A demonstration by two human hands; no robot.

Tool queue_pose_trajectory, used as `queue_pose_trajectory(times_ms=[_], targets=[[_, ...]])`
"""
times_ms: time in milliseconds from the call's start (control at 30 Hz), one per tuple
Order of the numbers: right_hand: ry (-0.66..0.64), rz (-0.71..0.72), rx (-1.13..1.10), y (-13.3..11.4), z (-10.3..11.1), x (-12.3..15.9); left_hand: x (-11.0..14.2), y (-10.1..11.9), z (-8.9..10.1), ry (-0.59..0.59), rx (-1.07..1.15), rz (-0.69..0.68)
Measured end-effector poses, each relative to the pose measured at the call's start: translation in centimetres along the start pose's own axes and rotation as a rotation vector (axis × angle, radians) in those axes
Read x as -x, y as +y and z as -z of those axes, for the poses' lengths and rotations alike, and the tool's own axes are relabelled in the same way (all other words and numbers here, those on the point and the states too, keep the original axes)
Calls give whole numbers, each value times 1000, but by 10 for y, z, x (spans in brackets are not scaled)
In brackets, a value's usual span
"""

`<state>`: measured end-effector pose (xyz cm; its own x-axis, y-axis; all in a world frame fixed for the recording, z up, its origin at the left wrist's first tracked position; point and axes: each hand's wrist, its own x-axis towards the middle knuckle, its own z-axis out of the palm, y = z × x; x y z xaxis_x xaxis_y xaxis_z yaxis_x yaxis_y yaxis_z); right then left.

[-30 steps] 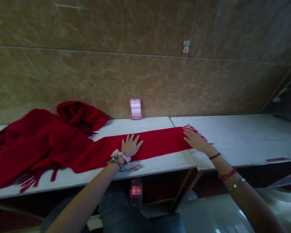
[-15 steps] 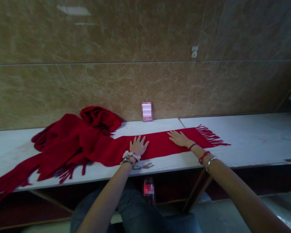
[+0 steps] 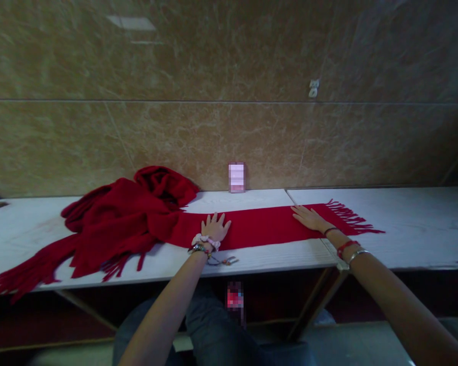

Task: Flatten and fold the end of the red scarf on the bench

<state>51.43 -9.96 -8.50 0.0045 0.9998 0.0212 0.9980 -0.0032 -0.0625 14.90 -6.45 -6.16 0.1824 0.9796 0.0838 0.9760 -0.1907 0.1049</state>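
Observation:
A red fringed scarf (image 3: 263,227) lies along a white tabletop, its right part spread flat with the fringe out to the right. Toward the left it runs into a bunched heap of red cloth (image 3: 118,218), with more fringe over the table's front edge. I cannot tell whether the heap is all one scarf. My left hand (image 3: 216,229) lies palm down on the scarf beside the heap, fingers spread. Near the fringed end, my right hand (image 3: 311,218) rests flat on the cloth with its fingers stretched out. Neither hand grips the fabric.
A small blurred upright card or phone (image 3: 237,178) leans on the brown tiled wall (image 3: 213,137) behind the table. Two white tabletops (image 3: 412,218) meet at a seam under the scarf. Below are dark open shelves and my legs (image 3: 217,325). A small white fitting (image 3: 313,88) is on the wall.
My right hand went from the fringed end in to the scarf's middle, then back out toward the fringe. The left hand stayed in about the same place on the cloth. The view shifted left.

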Motion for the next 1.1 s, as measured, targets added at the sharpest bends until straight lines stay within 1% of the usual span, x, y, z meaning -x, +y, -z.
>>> queue_pose_trajectory(times_ms=[167, 300, 500, 600, 667, 700, 767, 800, 900, 967, 1033, 1100], targets=[[10, -17, 12, 29, -5, 3, -4, 16, -4, -8, 2, -51], [41, -30, 29, 52, -8, 2, -7, 22, -7, 10, -25, -88], [5, -54, 23, 78, -2, 7, -11, 18, -10, 48, -38, -116], [-11, -88, 31, 76, 3, 6, -13, 15, -12, 60, -8, -133], [22, -110, 33, 62, 8, 1, -12, 14, -13, 73, 9, -136], [61, -103, 27, 50, 11, -2, -12, 14, -14, 83, 19, -136], [150, -25, -22, 14, 17, -10, -10, 15, -14, 112, 41, -138], [177, 54, -52, -9, 19, -13, -9, 16, -13, 130, 54, -141], [149, 302, -153, -79, 19, -18, -6, 16, -9, 191, 99, -181], [126, 424, -194, -117, 15, -18, -4, 16, -5, 228, 128, -233], [89, 465, -209, -142, 8, -16, -2, 13, -1, 250, 151, -299], [56, 459, -209, -152, 2, -13, 3, 8, 2, 237, 167, -382]])
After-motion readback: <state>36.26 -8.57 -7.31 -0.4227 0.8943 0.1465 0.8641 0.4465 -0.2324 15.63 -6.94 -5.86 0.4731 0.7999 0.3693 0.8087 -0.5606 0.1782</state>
